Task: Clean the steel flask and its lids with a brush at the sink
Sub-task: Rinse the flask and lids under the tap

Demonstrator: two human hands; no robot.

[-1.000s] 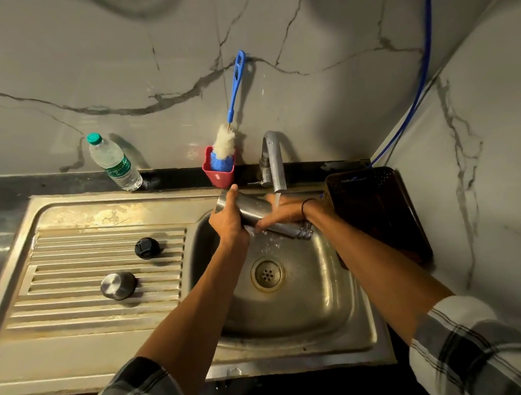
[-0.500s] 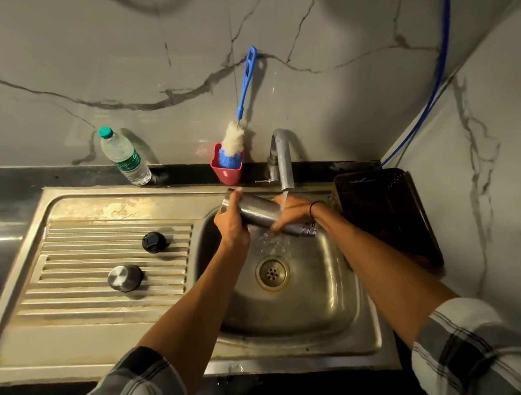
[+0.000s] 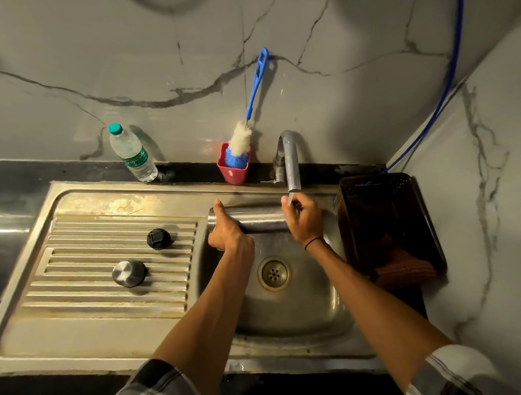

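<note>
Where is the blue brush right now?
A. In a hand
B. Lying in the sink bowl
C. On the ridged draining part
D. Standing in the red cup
D: the blue brush stands head-down in the red cup behind the sink, handle leaning on the wall.

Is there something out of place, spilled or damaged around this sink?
Nothing is spilled or broken. Both hands hold the steel flask level under the curved steel tap. The black plastic lid and round steel lid sit on the ribbed drainboard. Only the small plastic water bottle looks tilted, possibly from the wide lens.
</note>
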